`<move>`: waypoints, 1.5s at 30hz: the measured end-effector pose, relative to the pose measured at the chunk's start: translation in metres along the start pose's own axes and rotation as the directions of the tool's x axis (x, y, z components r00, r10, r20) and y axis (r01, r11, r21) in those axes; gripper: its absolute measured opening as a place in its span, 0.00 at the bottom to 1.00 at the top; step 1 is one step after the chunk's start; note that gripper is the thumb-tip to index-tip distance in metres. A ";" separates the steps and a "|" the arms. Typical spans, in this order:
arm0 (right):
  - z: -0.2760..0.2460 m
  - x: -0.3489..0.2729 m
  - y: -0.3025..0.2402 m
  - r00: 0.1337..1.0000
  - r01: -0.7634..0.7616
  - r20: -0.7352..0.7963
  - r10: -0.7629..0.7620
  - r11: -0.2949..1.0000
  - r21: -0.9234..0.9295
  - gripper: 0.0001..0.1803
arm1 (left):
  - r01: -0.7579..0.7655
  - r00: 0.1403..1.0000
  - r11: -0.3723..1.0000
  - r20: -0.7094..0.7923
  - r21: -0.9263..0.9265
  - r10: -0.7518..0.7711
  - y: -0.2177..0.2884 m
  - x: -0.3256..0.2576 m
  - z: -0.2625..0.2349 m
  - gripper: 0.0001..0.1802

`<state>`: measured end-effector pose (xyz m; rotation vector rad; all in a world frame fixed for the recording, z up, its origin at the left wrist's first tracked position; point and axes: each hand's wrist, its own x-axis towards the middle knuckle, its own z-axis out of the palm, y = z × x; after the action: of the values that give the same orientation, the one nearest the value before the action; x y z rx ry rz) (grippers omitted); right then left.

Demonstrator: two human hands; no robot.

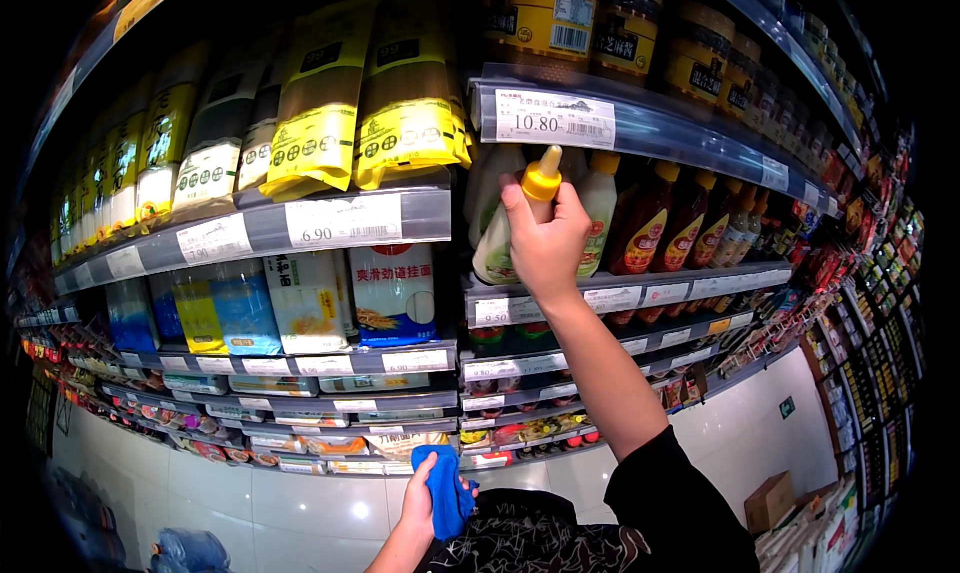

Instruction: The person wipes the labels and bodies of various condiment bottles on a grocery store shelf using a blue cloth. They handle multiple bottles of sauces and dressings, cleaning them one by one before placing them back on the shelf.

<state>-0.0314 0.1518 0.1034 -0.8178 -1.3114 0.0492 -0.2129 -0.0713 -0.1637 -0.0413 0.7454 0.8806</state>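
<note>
My right hand (548, 235) reaches up to a shelf and is closed around the neck of a squeeze bottle (496, 245). This bottle is pale, with a yellow nozzle cap pointing up, and leans slightly to the right. My fingers hide part of its body. Just right of it stands a similar pale bottle (598, 208) with a yellow cap. Low in front of my body, my left hand (418, 498) grips a crumpled blue cloth (449, 493).
Red sauce bottles (637, 221) line the same shelf to the right. A shelf edge with price tags (555, 118) runs close above my right hand, with brown jars (628, 28) on it. Yellow noodle packs (405, 123) fill the left shelf. A cardboard box (769, 501) sits on the floor.
</note>
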 end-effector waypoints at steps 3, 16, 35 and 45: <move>0.012 -0.003 -0.007 0.982 0.178 0.076 -0.171 0.979 -0.102 0.19 | 0.015 1.000 1.000 0.007 0.005 -0.015 -0.001 0.004 -0.001 0.27; -0.002 0.005 0.008 0.975 -0.020 0.202 0.098 0.935 -0.355 0.25 | 0.006 1.000 0.999 0.026 -0.052 -0.005 -0.001 0.004 0.000 0.26; -0.094 -0.076 -0.182 0.821 -0.232 0.530 -0.214 0.722 0.651 0.23 | 0.270 0.963 0.943 -0.061 0.196 -0.263 0.016 -0.020 0.030 0.26; -0.137 -0.088 -0.202 0.852 -0.248 0.514 -0.100 0.787 0.565 0.22 | 0.344 0.939 0.895 -0.094 0.285 -0.331 -0.013 -0.014 0.042 0.25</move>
<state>-0.0214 -0.1047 0.1383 -0.2802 -1.6337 0.7869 -0.1854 -0.0759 -0.1271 0.0767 0.8740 0.4297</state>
